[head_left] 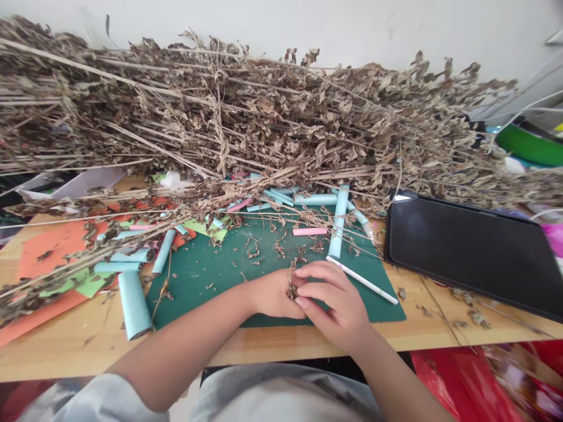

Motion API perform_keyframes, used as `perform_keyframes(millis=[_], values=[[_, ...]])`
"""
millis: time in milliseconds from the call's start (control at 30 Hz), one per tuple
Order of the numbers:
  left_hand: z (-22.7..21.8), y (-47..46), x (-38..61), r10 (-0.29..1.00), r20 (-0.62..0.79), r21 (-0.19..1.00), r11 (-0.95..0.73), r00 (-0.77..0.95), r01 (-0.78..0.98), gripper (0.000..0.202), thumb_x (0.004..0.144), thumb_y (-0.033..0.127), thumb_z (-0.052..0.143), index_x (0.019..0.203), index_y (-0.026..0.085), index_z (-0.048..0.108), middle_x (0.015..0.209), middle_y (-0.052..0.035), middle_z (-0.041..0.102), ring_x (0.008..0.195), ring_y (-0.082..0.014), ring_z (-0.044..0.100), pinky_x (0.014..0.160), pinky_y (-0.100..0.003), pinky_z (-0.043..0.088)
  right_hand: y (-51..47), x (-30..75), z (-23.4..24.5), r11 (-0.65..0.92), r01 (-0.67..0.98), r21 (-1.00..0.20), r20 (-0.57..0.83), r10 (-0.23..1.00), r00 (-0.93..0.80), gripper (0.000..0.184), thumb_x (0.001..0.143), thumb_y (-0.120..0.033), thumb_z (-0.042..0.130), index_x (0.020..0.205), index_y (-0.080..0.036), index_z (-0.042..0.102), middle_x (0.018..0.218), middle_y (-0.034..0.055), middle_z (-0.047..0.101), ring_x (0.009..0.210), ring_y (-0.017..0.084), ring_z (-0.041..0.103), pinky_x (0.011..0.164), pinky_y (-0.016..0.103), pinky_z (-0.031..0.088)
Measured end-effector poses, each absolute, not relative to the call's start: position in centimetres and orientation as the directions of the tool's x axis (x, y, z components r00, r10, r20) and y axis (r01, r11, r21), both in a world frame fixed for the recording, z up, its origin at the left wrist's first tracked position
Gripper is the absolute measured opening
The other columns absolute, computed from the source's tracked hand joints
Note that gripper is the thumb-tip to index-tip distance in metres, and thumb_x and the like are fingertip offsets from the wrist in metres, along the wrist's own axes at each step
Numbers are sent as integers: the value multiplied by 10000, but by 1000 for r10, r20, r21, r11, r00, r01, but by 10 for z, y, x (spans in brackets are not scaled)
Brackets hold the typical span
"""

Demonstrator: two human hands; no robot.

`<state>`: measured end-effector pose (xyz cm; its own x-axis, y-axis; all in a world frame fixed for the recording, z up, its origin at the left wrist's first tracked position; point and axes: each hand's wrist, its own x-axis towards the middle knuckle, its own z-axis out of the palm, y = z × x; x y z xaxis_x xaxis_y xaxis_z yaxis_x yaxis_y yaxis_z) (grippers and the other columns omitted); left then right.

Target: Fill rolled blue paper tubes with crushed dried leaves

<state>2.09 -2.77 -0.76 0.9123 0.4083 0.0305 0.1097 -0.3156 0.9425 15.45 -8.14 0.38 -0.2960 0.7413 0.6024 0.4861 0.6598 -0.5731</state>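
My left hand (pixel 273 295) and my right hand (pixel 335 302) meet at the near edge of a green cutting mat (pixel 211 275). Both are closed, pinching a small clump of dried leaves (pixel 292 288) between their fingertips. A white pen (pixel 363 280) lies on the mat just right of my right hand. Light blue paper rolls (pixel 133 305) and a pink roll (pixel 309 231) lie scattered over the mat and table. A big heap of dried leafy stalks (pixel 246 123) stretches across the back of the table.
A black tray (pixel 470 249) sits at the right on the wooden table (pixel 281 346). Orange and green paper sheets (pixel 48 252) lie at the left. A green bowl (pixel 530 146) stands at the far right. Red material (pixel 461 375) hangs below the table edge.
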Motion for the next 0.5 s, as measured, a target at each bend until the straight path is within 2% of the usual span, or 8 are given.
perform_keyframes(millis=[67, 167, 333, 400, 500], values=[[-8, -27, 20, 380, 15, 956, -278, 925, 99, 62, 645, 89, 506, 592, 114, 487, 621, 18, 493, 648, -98, 474, 617, -195, 414, -81, 158, 4, 707, 511, -488, 632, 691, -352, 102, 712, -101, 529, 765, -184, 557, 934, 64, 567, 869, 182, 511, 752, 379, 431], [-10, -27, 20, 381, -3, 958, -263, 925, 112, 144, 653, 158, 545, 547, 111, 460, 561, 29, 441, 603, -89, 438, 570, -184, 393, -81, 162, 7, 751, 540, -381, 644, 634, -427, 88, 718, -129, 512, 779, -178, 552, 963, 69, 554, 892, 211, 487, 732, 395, 423], [-9, -27, 21, 397, 49, 954, -291, 917, 75, 132, 617, 141, 561, 558, 115, 446, 563, 39, 408, 577, -75, 393, 514, -168, 346, -82, 164, 13, 786, 576, -223, 608, 574, -548, 97, 722, -181, 503, 813, -189, 536, 996, 58, 547, 907, 246, 469, 717, 424, 390], [-8, -27, 20, 391, 34, 962, -261, 920, 76, 152, 626, 152, 557, 542, 116, 436, 557, 39, 408, 580, -76, 394, 520, -171, 346, -82, 165, 12, 789, 568, -237, 606, 576, -548, 125, 722, -175, 492, 842, -192, 521, 1040, 66, 518, 910, 245, 464, 730, 433, 386], [-7, -28, 19, 411, -67, 970, -186, 909, 155, 187, 630, 146, 531, 503, 124, 395, 489, 58, 348, 509, -54, 341, 473, -168, 308, -81, 166, 10, 755, 515, -406, 634, 639, -436, 206, 718, -139, 474, 918, -190, 462, 1047, 87, 474, 921, 222, 465, 757, 414, 405]])
